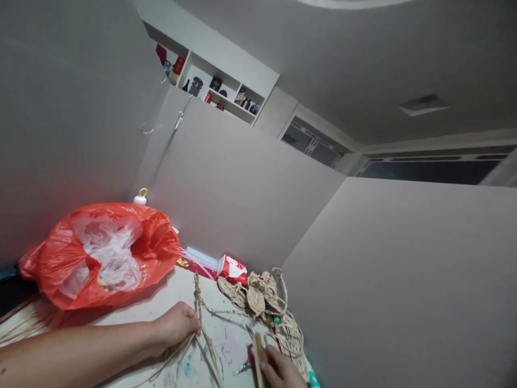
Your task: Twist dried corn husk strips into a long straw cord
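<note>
The braid (197, 293) is pinched in the left hand (180, 325), best kept firm beside the loose strands (210, 350); a stick (257, 357) is grasped by the right hand (281, 368).

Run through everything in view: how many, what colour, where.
Braided straw cord: at least one, tan, centre front
Loose strands: several, tan, below the cord
Flat stick: one, tan, front right
Metal tool: one, silver, beside the stick
Woven straw pieces: several, tan, right
Packet: one, red and white, behind them
Plastic bag: one, red, left
Inner plastic: uncounted, white, inside the bag
Looped item: one, white and yellow, behind the bag
Table: one, white, underneath
Panels: three, grey, around the table
Hooks: two, pale, upper left
Shelf unit: one, white, beyond the panels
Small objects: several, mixed, on it
Ceiling vent: one, pale, upper right
Left hand: one, bare, pinching the cord
Right hand: one, bare, holding the stick
</note>
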The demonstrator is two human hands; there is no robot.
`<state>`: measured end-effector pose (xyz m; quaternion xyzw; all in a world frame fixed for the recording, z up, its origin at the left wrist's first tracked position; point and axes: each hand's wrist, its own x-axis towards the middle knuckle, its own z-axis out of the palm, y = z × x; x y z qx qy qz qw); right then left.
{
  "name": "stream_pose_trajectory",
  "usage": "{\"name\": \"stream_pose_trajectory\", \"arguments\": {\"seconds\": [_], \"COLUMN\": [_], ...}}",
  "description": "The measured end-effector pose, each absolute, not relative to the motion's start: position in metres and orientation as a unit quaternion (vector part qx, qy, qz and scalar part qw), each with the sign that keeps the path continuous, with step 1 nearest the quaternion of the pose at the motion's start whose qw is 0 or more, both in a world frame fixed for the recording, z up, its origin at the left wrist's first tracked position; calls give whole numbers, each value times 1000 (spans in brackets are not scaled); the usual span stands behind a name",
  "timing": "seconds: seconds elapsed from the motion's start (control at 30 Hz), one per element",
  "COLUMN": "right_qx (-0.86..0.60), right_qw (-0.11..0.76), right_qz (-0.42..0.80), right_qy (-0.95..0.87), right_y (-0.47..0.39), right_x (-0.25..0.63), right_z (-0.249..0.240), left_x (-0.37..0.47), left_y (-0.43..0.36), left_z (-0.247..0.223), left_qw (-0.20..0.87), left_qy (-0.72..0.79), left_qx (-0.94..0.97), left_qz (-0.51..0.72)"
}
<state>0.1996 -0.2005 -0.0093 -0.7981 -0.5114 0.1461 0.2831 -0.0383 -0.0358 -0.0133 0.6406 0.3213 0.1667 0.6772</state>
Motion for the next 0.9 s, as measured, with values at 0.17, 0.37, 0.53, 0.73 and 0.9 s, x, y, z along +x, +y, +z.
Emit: {"name": "stream_pose_trajectory", "arguments": {"seconds": [0.17, 0.37, 0.53, 0.73, 0.9], "right_qx": [-747, -573, -545, -569, -631], "right_qw": [438, 511, 462, 442, 417], "right_qz": [206, 501, 569, 565, 510], "right_qy": [-455, -399, -407, -401, -409], "right_y": [-192, -149, -130, -140, -145], "right_x": [189, 104, 71, 71, 64], "right_z": [27, 47, 19, 0, -2], "left_x": [-37, -37, -37, -34, -34], "left_y": [-35, -38, -48, -52, -52], "left_z": [-13, -15, -14, -19, -17], "left_qw": [685, 715, 748, 724, 707], "left_qy": [318, 318, 303, 350, 356], "left_qx": [634, 595, 564, 545, 547], "left_qz": [166, 185, 175, 239, 272]}}
